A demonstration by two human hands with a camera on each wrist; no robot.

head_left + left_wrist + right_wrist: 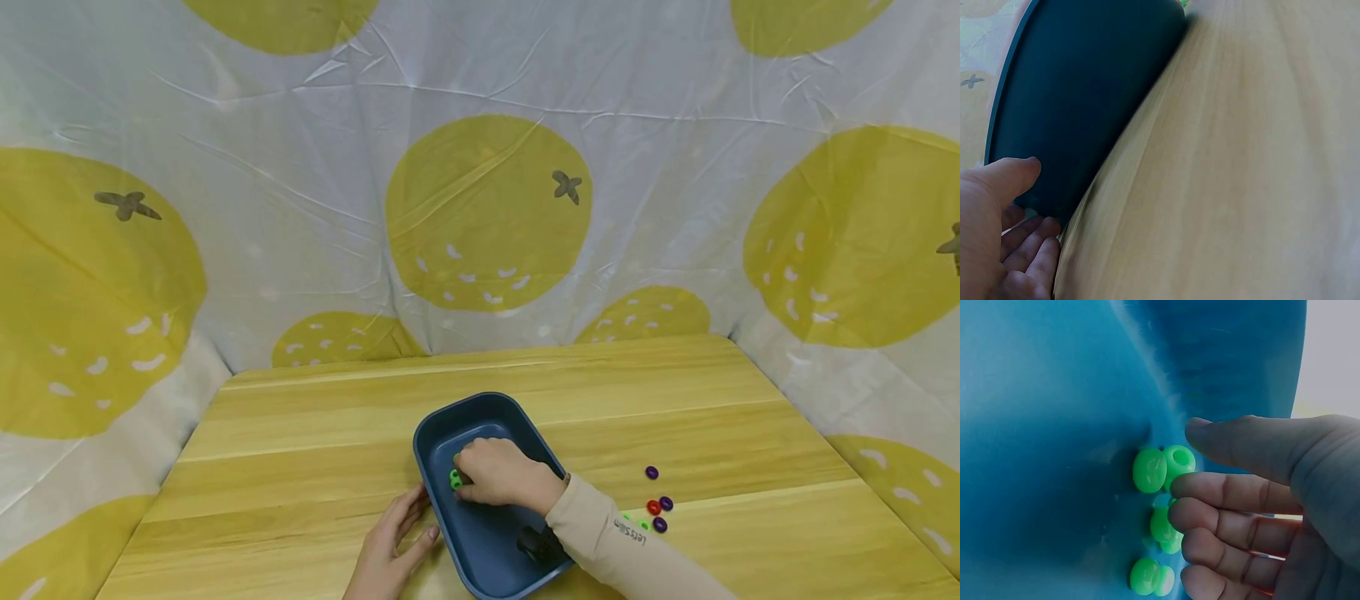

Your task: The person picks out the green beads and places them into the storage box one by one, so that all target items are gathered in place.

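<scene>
A dark blue rectangular tray (480, 546) stands on the wooden table, turned slightly. Inside it, my right hand (498, 473) reaches down by the left wall. Several shiny green beads (1149, 470) lie along the foot of that wall, and the right fingertips (1200, 547) are at them, with the thumb apart from the fingers. In the head view, most of these green beads (455, 479) are hidden behind the hand. Outside the tray, my left hand (393, 542) rests at its left wall with fingers loosely bent; the left thumb (1019, 178) lies against or close to the wall.
On the table right of the tray lie several purple beads (666, 503), a red bead (654, 507) and green beads (643, 525), some partly behind the right sleeve (600, 529). A black object (536, 543) shows under the right forearm. A lemon-print cloth (487, 217) hangs behind the table (315, 467).
</scene>
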